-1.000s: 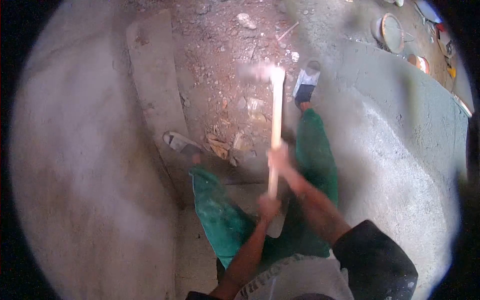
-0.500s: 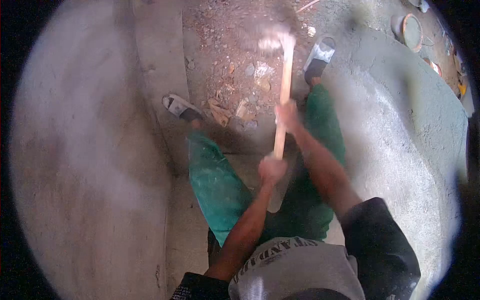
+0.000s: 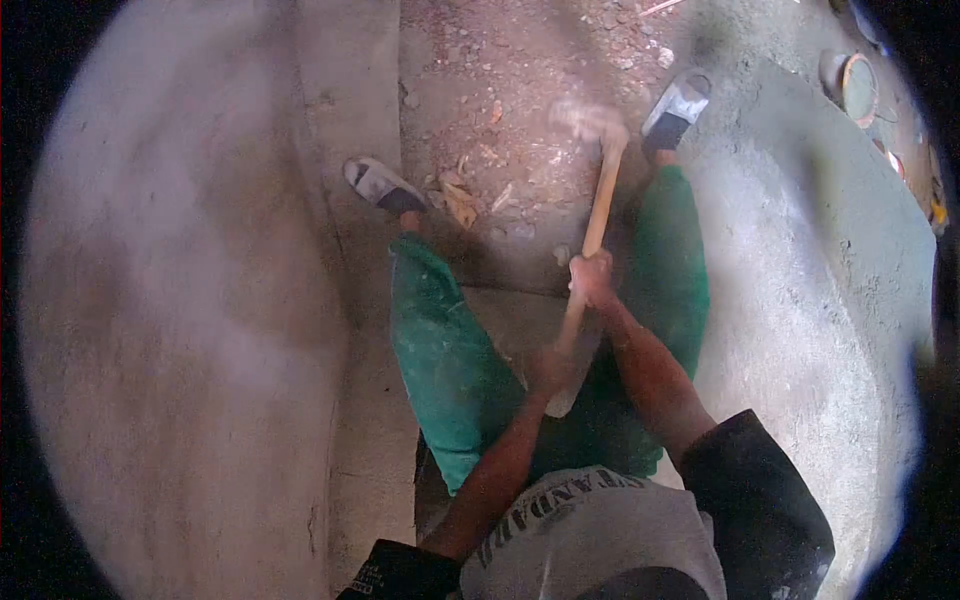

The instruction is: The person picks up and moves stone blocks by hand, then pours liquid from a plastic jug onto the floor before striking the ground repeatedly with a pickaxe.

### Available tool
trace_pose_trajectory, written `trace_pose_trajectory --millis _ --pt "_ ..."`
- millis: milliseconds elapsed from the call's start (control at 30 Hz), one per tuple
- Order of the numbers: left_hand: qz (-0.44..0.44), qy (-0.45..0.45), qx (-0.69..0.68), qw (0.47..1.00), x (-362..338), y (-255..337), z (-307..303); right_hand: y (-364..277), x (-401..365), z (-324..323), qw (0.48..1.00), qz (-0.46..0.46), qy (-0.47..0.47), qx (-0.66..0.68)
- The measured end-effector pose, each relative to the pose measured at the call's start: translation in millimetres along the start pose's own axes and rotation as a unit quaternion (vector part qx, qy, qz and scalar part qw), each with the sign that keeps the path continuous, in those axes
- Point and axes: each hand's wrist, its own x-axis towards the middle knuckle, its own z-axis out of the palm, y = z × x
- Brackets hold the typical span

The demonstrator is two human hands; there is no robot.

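I hold a hammer by its long wooden handle [image 3: 598,215] with both hands. My right hand [image 3: 592,278] grips the handle near its middle. My left hand [image 3: 548,368] grips it lower, close to the butt end. The hammer's head [image 3: 585,120] is blurred by motion and hangs over reddish rubble [image 3: 500,110] between my feet. My legs are in green trousers [image 3: 440,350], spread apart. My left shoe [image 3: 380,186] and right shoe [image 3: 677,108] flank broken brick pieces [image 3: 462,205].
A large curved grey concrete surface [image 3: 180,330] rises on the left. Another rounded concrete mass [image 3: 830,300] lies on the right. A round pan [image 3: 855,85] and small containers stand at the top right. Loose stones litter the ground ahead.
The hammer's head has dropped lower and nearer to me, and both hands have moved down with the handle. The view has shifted, so my feet appear further right.
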Motion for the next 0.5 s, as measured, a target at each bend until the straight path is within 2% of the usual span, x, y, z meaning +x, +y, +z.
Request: trace_pose_trajectory --millis 67,133,200,233,267,367,400,467,500 --pt "-0.036 -0.018 -0.005 0.999 -19 -14 5 161 57 56 0.969 -0.121 0.146 -0.157" --pt "-0.100 -0.066 0.006 0.993 -47 23 -31 146 6 40 0.989 -0.045 0.073 -0.122" --pt "-0.173 -0.122 0.017 0.977 -93 61 -64 120 -49 13 0.993 -0.103 0.009 -0.056" --pt "-0.206 -0.146 0.023 0.967 -100 66 -70 130 -43 10 0.989 -0.141 -0.017 -0.049" --pt "-0.155 -0.085 0.062 0.982 -97 59 -63 139 -35 14 0.982 -0.179 -0.043 -0.043" --pt "-0.051 0.042 0.091 0.994 -73 19 -26 119 0 49 0.992 -0.123 -0.028 0.004" --pt "-0.048 0.050 0.050 0.996 -66 5 -18 99 7 58 0.993 -0.110 -0.032 0.011" --pt "-0.036 0.065 -0.028 0.997 -47 -25 -17 17 -12 58 0.992 -0.109 -0.063 0.011" --pt "-0.022 0.075 -0.065 0.995 -30 -36 -24 46 13 86 0.987 -0.153 -0.025 -0.042"
